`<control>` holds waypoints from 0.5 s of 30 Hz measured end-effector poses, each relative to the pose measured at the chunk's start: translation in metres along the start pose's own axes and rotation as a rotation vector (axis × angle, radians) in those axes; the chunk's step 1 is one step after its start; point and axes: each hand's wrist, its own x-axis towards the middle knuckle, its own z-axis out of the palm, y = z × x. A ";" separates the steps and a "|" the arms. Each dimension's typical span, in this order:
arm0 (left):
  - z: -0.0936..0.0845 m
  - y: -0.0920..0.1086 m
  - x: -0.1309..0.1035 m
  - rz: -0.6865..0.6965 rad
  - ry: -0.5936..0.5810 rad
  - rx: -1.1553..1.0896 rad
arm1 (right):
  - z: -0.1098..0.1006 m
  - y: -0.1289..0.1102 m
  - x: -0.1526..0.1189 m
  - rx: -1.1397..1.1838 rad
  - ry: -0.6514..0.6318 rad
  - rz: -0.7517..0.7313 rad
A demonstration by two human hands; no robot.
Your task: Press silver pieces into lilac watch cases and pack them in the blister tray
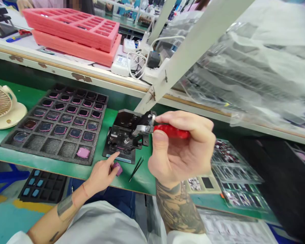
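Observation:
A black clamping fixture with a metal toggle lever stands on the green bench. My right hand is closed around the red handle of that lever, thumb below and fingers over it. Low at the fixture's front, my left hand keeps a purple watch case between thumb and curled fingers. Its index finger reaches out to the fixture's front edge. Whatever sits under the clamp is mostly hidden. Black tweezers lie on the bench just right of the left hand.
Left of the fixture, a grey foam tray holds rows of watch cases, plus one pink-purple piece. A beige fan stands far left. Clear plastic trays with small parts lie right. A slanted white post and shelf rise behind.

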 end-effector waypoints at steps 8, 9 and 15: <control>-0.046 0.002 -0.048 0.066 0.373 -0.069 | 0.012 0.041 -0.083 -0.084 -0.009 -0.252; -0.060 -0.003 -0.050 0.069 0.466 -0.011 | 0.012 0.045 -0.093 -0.101 0.019 -0.236; -0.133 -0.046 -0.056 -0.041 0.613 0.341 | -0.027 0.032 -0.161 -0.299 0.058 0.097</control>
